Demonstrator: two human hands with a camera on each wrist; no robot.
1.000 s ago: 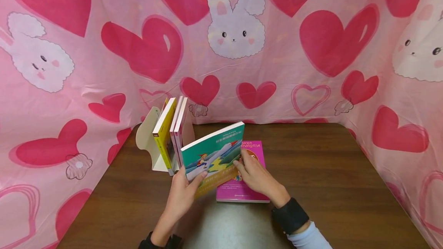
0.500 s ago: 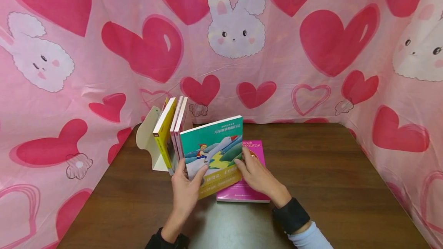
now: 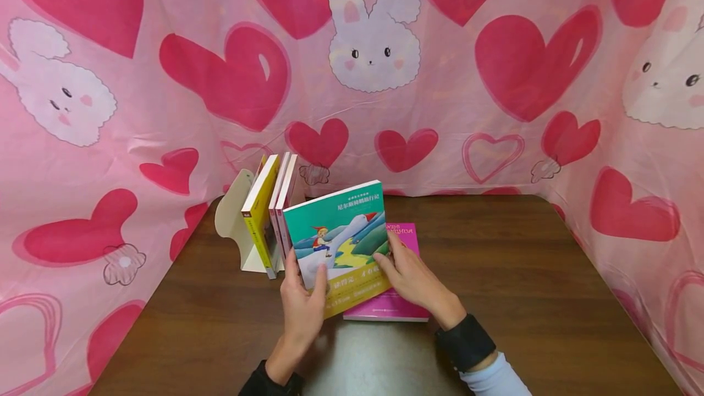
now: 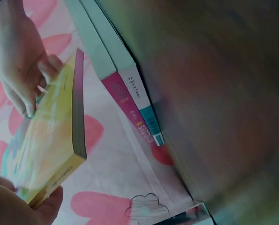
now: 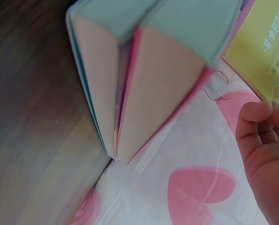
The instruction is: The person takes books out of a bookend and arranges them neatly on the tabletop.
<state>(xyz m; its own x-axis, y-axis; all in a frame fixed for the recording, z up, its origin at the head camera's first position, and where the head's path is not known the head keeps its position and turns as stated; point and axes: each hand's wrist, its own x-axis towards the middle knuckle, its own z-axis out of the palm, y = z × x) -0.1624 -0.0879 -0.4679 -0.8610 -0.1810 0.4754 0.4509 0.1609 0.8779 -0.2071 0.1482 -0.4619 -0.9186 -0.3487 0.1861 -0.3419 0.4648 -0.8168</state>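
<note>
A paperback book (image 3: 346, 237) with a green top, a picture of a child on a white goose and a yellow lower band is held tilted above the table, cover toward me. My left hand (image 3: 301, 307) grips its lower left edge, thumb on the cover. My right hand (image 3: 415, 277) pinches its right edge, thumb in front and fingers behind. Behind it, a magenta book (image 3: 404, 307) lies on the table, partly hidden. In the left wrist view, the magenta book (image 4: 125, 105) lies on another book with a white and teal spine (image 4: 140, 98).
A cream bookend (image 3: 233, 219) stands at the left back of the table (image 3: 495, 274). Upright against it are a yellow book (image 3: 258, 216) and pink-spined books (image 3: 283, 200), just left of the held book. A pink heart-patterned cloth (image 3: 451, 96) surrounds the table.
The held book has tipped up, so its cover faces me more fully. My left hand has shifted right and its thumb is more upright. My right hand has barely moved.
</note>
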